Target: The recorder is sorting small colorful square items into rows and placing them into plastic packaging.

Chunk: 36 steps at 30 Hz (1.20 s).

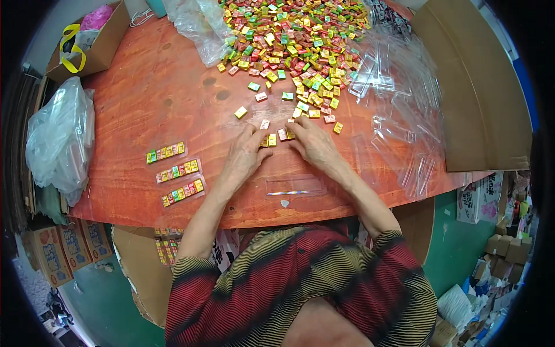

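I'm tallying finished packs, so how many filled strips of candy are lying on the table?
3, in a column left of the left hand: top strip, middle strip, bottom strip. More may sit in the box below the table edge.

cardboard box [98, 49] (yellow strap inside), plastic bag [58, 139], cartons [63, 251] below.

Bare tabletop [144, 104] left; candy heap [289, 40] ahead.
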Available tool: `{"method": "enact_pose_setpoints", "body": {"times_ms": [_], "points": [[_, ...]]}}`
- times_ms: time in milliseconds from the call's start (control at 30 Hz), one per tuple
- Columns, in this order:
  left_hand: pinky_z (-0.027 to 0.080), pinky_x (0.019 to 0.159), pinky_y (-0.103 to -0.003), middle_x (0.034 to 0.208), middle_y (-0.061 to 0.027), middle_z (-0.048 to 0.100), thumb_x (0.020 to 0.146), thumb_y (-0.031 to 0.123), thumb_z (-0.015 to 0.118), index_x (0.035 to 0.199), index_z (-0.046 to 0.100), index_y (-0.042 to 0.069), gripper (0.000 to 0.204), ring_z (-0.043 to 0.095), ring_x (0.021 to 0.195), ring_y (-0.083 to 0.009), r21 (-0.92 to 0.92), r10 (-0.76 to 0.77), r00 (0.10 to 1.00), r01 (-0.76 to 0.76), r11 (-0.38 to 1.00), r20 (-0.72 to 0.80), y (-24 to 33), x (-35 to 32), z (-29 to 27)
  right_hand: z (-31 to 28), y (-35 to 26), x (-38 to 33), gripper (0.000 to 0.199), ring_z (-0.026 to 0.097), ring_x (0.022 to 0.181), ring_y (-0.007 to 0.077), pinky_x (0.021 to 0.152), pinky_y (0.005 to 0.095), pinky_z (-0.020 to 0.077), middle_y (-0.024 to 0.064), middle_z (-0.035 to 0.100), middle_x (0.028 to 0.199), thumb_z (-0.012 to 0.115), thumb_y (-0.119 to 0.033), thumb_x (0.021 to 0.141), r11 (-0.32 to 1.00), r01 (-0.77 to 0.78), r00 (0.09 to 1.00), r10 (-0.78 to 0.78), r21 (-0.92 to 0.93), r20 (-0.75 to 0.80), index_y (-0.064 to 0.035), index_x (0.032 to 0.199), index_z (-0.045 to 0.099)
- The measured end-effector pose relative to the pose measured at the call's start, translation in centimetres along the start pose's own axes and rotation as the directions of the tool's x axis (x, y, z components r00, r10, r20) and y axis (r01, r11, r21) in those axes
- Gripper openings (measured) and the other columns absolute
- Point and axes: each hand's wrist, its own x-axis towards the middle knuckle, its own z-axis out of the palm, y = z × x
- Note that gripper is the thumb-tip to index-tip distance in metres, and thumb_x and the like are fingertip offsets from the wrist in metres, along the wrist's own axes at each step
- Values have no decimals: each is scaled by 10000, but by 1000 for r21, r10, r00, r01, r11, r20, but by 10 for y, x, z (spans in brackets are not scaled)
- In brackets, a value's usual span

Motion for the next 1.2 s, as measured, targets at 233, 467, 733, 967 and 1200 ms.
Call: {"method": "enact_pose_setpoints", "body": {"times_ms": [233, 467, 733, 967, 1200], "points": [[450, 729, -393, 916, -138, 483, 666, 98, 709, 1081, 556, 55, 444, 537, 851, -310, -3, 29, 1000, -29, 1000, -5, 18, 9, 4, 10, -1, 6, 367, 537, 873, 328, 703, 392, 453, 148, 501, 948, 604, -87, 749, 984, -41, 996, 54, -173, 72, -40, 1093, 484], [456, 658, -390, 877, -134, 473, 689, 130, 700, 1080, 567, 98, 414, 541, 802, -302, 136, 54, 996, -44, 990, -65, 21, 8, 19, 11, 4, -9, 301, 550, 851, 326, 671, 391, 462, 148, 503, 943, 553, -94, 795, 997, 54, 996, -58, -47, -72, -60, 1090, 505], [442, 658, -403, 855, -142, 453, 665, 113, 709, 1045, 575, 91, 403, 523, 790, -311, 113, 65, 996, -58, 992, -62, 24, 10, 19, -11, 28, 28, 208, 576, 770, 307, 634, 403, 468, 126, 532, 858, 531, -93, 796, 972, -105, 984, 70, -212, -164, -53, 999, 555], [446, 662, -411, 876, -143, 463, 672, 115, 705, 1039, 576, 81, 390, 522, 808, -320, 133, 99, 994, -92, 987, -50, 18, 9, 19, -1, 35, 36, 121, 585, 705, 334, 574, 428, 470, 179, 521, 822, 492, -50, 741, 961, 12, 988, -55, -278, -146, 14, 842, 507], [455, 632, -406, 885, -145, 478, 699, 168, 696, 1035, 585, 104, 360, 545, 774, -314, 187, 57, 997, -47, 981, -48, 32, 11, 19, -5, 46, 41, 150, 566, 782, 334, 630, 425, 460, 142, 537, 864, 512, -109, 802, 980, -70, 997, 66, -185, -25, -42, 935, 533]]}}
